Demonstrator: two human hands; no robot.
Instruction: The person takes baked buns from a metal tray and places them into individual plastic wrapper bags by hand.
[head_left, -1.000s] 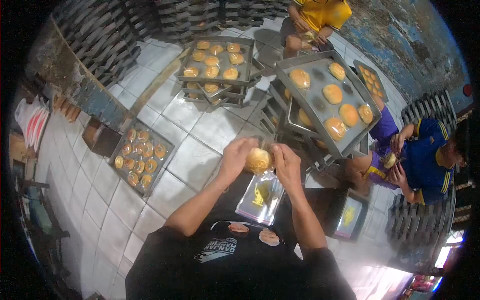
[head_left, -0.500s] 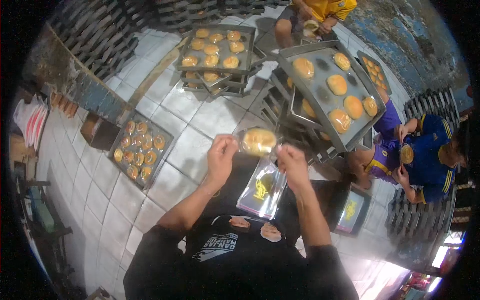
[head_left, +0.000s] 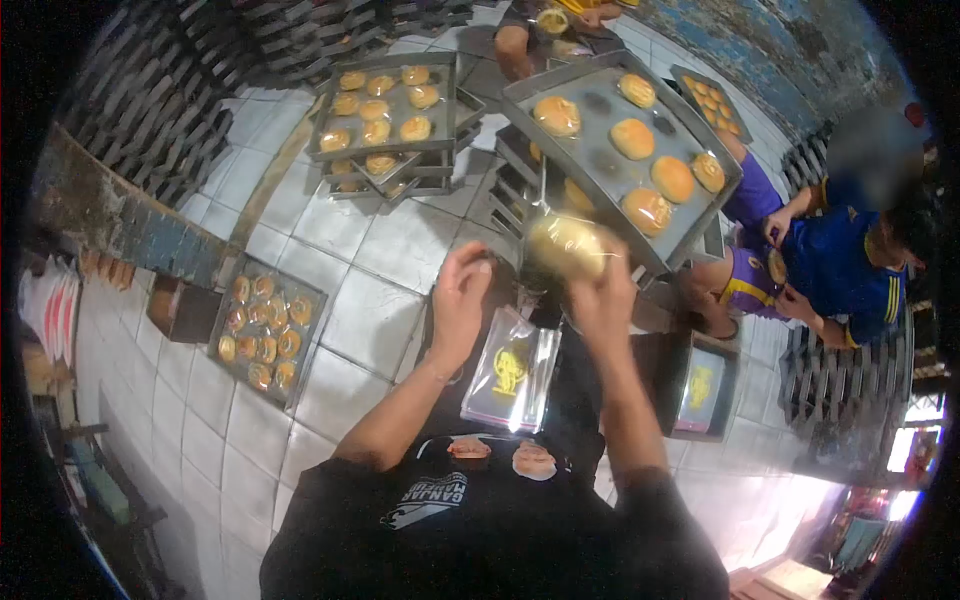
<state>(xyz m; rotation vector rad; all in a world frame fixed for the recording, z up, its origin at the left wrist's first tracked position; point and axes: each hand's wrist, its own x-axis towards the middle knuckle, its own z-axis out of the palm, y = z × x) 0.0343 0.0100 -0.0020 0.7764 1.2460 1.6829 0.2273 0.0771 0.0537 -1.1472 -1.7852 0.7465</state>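
My right hand (head_left: pixel 603 290) is shut on a bun in a clear plastic wrapper (head_left: pixel 568 247), blurred by motion, beside the near corner of a large tray (head_left: pixel 603 165). In that tray lie several golden buns, some of them in shiny wrappers. My left hand (head_left: pixel 460 295) is raised to the left of the wrapped bun, apart from it, with loosely bent fingers and nothing in them. Below and between both hands, a pile of clear plastic bags with yellow print (head_left: pixel 512 375) rests on my lap.
Stacked trays of buns (head_left: pixel 385 150) stand ahead to the left. Another tray of wrapped buns (head_left: pixel 268 330) lies on the tiled floor. At right, a seated person (head_left: pixel 840 260) holds a bun near a box with a printed bag (head_left: pixel 700 390). Another person (head_left: pixel 515 45) sits at the top.
My left hand has let go of the wrapped bun. My right hand has carried it up and to the right, towards the large tray. The camera view has shifted slightly.
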